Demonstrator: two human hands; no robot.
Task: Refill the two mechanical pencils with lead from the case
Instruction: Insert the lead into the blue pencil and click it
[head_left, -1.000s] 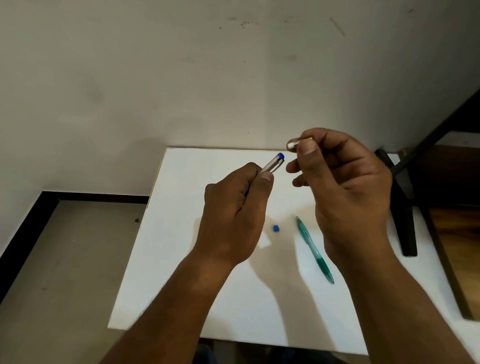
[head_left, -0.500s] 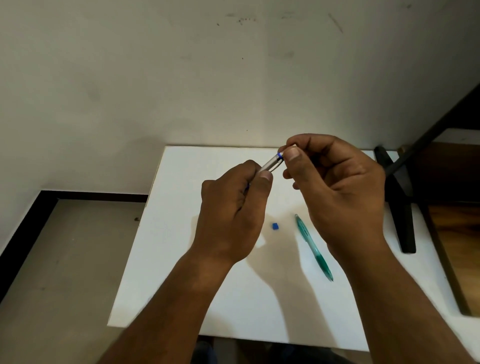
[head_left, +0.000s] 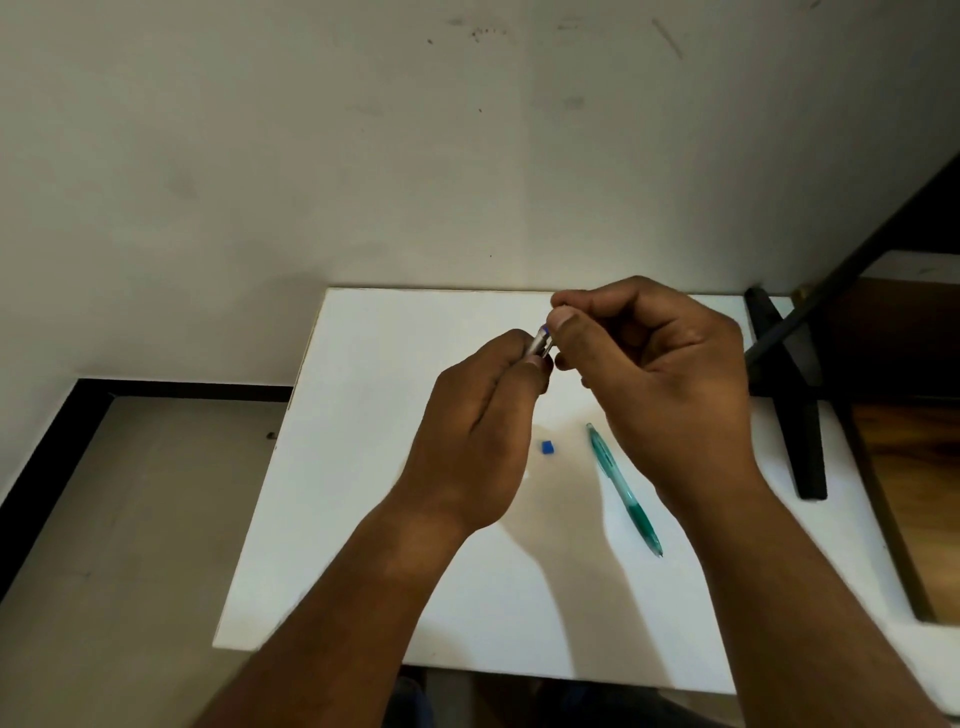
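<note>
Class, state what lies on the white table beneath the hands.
A green pencil and a small blue piece lie on the table. The left hand and right hand hide the surface behind them.

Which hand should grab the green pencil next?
Probably the right hand: the green pencil lies on the white table nearest it. The left hand grips the silver pencil, whose top the right fingers only pinch.

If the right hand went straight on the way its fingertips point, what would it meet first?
The blue-tipped end of the silver pencil, gripped in the left hand; the right hand looks nearly on it, though depth is unclear.
</note>
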